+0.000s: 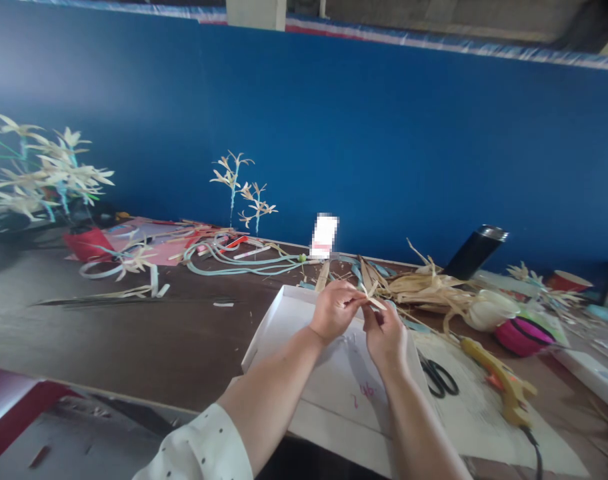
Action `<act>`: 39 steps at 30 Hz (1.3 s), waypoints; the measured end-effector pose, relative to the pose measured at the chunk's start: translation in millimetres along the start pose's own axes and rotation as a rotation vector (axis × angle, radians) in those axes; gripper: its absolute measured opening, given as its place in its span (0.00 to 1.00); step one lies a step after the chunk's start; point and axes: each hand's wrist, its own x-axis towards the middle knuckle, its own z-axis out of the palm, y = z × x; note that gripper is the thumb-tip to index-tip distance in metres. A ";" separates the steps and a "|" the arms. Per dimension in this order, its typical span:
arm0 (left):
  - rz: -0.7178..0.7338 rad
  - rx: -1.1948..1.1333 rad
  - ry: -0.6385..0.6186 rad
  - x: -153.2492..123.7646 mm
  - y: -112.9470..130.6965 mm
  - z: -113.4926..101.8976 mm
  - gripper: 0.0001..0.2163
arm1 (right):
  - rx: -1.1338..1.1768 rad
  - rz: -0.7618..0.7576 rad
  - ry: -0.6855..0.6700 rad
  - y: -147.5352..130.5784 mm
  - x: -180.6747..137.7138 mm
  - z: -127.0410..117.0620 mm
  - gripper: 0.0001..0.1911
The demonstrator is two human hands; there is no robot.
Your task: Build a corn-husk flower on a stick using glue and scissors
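Small cream-coloured piece of narrow, husk-like strips (373,297): where is it just now?

Up at the fingertips of my left hand (337,310) and right hand (388,335), above the far part of a shallow white cardboard box (293,317) with pink handwriting inside it.

How do your fingers stand?

On the left, thumb and fingers are pinched together on the piece from one side. On the right, they close on it from the other, with hardly any gap. A few pale strips splay out between them; the underside of my grip is hidden from me.

What lies to your right?

Just beside the box, black-handled scissors (440,379) on a big pale printed sheet (464,415), and farther over a yellow glue gun (507,385) with a dark cord. Beyond those I see a bright magenta pouch (514,337) and a heap of dry tan husks (424,287), a black cylindrical bottle (477,253) behind it.

And to your left?

Dark brown tabletop (184,340), carrying loops of pale blue-green cord (234,273) and a red pot-like container (91,247). Two light-blue stems with pale star-shaped blossoms (230,175) rise at the back, before a blue wall (384,133).
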 end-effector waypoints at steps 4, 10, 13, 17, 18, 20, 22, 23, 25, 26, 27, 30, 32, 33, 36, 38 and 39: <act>0.045 0.040 0.002 -1.0 -1.8 -0.2 0.08 | 0.132 0.130 -0.024 -6.7 -1.7 0.0 0.21; 0.104 0.103 0.023 0.0 -0.9 -1.7 0.09 | 0.266 0.224 0.042 -4.9 1.8 1.0 0.23; 0.101 0.110 0.053 0.7 -1.8 -2.5 0.08 | 0.407 0.272 0.220 0.0 7.9 -0.1 0.20; 0.004 0.072 0.151 -0.1 -9.7 -2.6 0.06 | 0.530 0.359 0.402 3.6 16.0 -7.4 0.19; -0.041 0.056 0.179 -0.4 -12.6 -2.4 0.05 | 0.547 0.373 0.417 3.0 17.2 -10.3 0.19; -0.156 0.025 0.208 -1.0 -18.2 -2.2 0.04 | 0.598 0.380 0.431 -1.2 18.3 -16.7 0.19; -0.256 0.000 0.214 -1.0 -22.7 -2.3 0.04 | 0.639 0.366 0.430 -9.7 17.7 -23.4 0.20; -0.290 -0.009 0.216 -0.7 -24.2 -2.5 0.04 | 0.642 0.352 0.424 -15.0 17.1 -26.9 0.21; -0.333 -0.026 0.222 0.3 -25.4 -3.4 0.04 | 0.596 0.318 0.412 -25.1 16.1 -33.9 0.21; -0.348 -0.035 0.224 0.9 -25.1 -3.9 0.05 | 0.538 0.303 0.393 -28.8 16.1 -37.5 0.21; -0.361 -0.042 0.224 1.4 -24.5 -4.4 0.05 | 0.454 0.292 0.356 -30.8 16.5 -40.9 0.21; -0.387 -0.049 0.229 2.3 -21.7 -5.4 0.04 | 0.088 0.270 0.076 -26.8 21.2 -48.7 0.20; -0.388 -0.042 0.237 2.2 -20.4 -5.4 0.04 | -0.171 0.250 -0.183 -19.1 25.8 -49.1 0.18; -0.385 -0.037 0.240 2.0 -20.3 -5.3 0.04 | -0.291 0.233 -0.290 -15.5 27.9 -47.3 0.16; -0.361 -0.031 0.235 1.3 -21.9 -4.7 0.04 | -0.642 0.165 -0.490 -10.9 31.5 -35.7 0.12; -0.341 -0.031 0.229 1.0 -23.9 -4.4 0.04 | -0.853 0.087 -0.574 -14.9 31.8 -25.9 0.12; -0.331 -0.031 0.226 0.9 -24.9 -4.3 0.04 | -0.940 0.046 -0.620 -18.9 31.9 -21.2 0.11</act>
